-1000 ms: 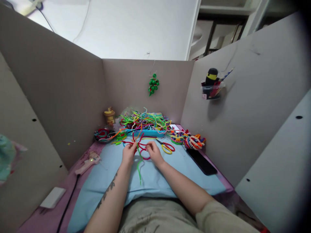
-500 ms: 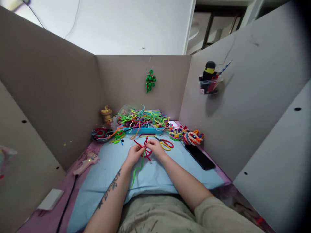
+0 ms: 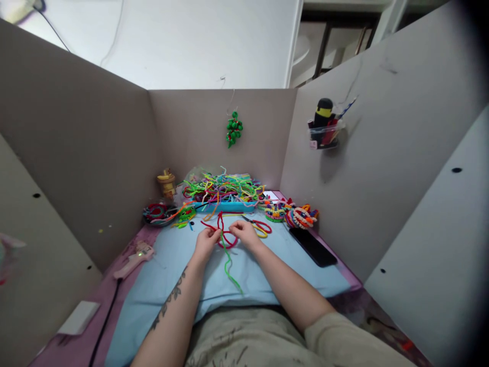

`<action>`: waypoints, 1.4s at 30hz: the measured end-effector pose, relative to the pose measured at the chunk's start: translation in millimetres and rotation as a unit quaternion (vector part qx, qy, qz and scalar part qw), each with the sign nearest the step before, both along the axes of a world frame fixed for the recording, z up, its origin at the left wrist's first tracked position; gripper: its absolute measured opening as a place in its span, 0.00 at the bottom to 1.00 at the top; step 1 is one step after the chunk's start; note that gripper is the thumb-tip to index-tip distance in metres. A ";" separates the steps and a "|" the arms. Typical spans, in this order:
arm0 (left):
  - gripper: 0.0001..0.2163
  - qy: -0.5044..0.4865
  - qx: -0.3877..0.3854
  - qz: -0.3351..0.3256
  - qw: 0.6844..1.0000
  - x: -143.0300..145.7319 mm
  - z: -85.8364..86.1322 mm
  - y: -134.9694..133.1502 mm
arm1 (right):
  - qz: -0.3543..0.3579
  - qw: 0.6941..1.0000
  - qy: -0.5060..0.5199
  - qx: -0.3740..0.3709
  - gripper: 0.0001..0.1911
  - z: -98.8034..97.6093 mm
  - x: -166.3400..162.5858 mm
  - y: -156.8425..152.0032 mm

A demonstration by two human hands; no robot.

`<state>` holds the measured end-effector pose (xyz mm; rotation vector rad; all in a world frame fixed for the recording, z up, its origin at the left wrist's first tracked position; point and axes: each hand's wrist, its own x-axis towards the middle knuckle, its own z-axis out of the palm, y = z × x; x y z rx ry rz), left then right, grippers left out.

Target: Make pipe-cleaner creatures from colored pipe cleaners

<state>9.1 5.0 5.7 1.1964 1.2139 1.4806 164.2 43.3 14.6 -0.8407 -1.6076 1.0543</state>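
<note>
Both my hands work over a light blue pillow (image 3: 179, 285) on my lap. My left hand (image 3: 205, 242) pinches a green pipe cleaner (image 3: 229, 266) where it meets looped red pipe cleaners (image 3: 221, 230). The green stem trails down toward me across the pillow. My right hand (image 3: 244, 235) is closed on the red loops from the other side. Red and yellow scissors (image 3: 261, 227) lie just right of my right hand.
A blue tray heaped with coloured pipe cleaners (image 3: 221, 191) stands at the back. Finished pipe-cleaner pieces (image 3: 296, 215) and a black phone (image 3: 313, 246) lie right. A glue gun (image 3: 133, 257), a bowl (image 3: 157, 214) and a white box (image 3: 78, 317) lie left. Cardboard walls (image 3: 80, 153) enclose the desk.
The green stem's free end has swung from lower left to lower right. The red loops have opened a little between my hands, which stayed close together.
</note>
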 end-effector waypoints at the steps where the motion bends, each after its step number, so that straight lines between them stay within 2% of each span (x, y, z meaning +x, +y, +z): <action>1: 0.14 0.018 0.001 -0.019 1.000 1.1 -0.4 -0.6 | -0.017 1.000 0.008 0.008 0.06 1.3 0.6 0.6; 5: 0.13 0.061 0.007 -0.081 0.995 4.9 -3.1 -0.7 | -0.066 0.997 0.033 0.039 0.06 2.5 0.1 4.5; 8: 0.13 0.039 0.004 -0.039 0.998 4.8 -4.1 0.8 | -0.078 0.995 0.053 0.030 0.09 -1.2 -2.7 7.1; 10: 0.13 0.031 0.000 -0.013 0.999 4.0 -3.9 1.1 | -0.066 0.995 0.068 0.016 0.14 -3.0 -4.2 8.0; 12: 0.14 0.047 -0.002 -0.021 0.999 3.9 -3.4 0.0 | -0.041 0.996 0.077 -0.002 0.16 -3.1 -4.6 7.8; 16: 0.15 0.070 -0.012 -0.073 0.995 6.2 -0.9 -3.4 | 0.037 0.995 0.081 -0.051 0.10 -0.9 -3.5 6.3; 21: 0.15 0.019 -0.010 -0.002 1.000 6.7 3.1 -3.5 | -0.007 0.989 0.126 -0.079 0.14 -1.7 -6.5 5.9; 24: 0.15 -0.001 -0.006 0.016 1.000 4.9 3.0 -1.6 | -0.016 0.986 0.136 -0.095 0.13 -3.7 -9.8 5.5; 27: 0.15 -0.022 0.001 0.059 0.998 2.0 1.5 1.1 | -0.003 0.986 0.112 -0.126 0.20 -7.7 -11.5 3.8; 31: 0.18 -0.045 0.001 0.083 0.996 -3.5 -1.0 5.2 | 0.067 0.995 -0.003 -0.078 0.14 -14.4 -13.2 -1.1; 34: 0.19 -0.068 0.010 0.097 0.993 -7.2 -2.2 7.1 | 0.055 0.997 -0.053 -0.024 0.13 -16.2 -15.4 -4.6; 38: 0.18 -0.064 0.020 0.091 0.994 -6.9 -2.5 6.9 | 0.020 0.999 -0.029 -0.006 0.12 -14.8 -18.5 -6.2; 42: 0.17 -0.054 0.020 0.067 0.996 -2.2 -1.9 5.7 | 0.065 0.997 -0.006 -0.044 0.12 -14.5 -19.3 -5.5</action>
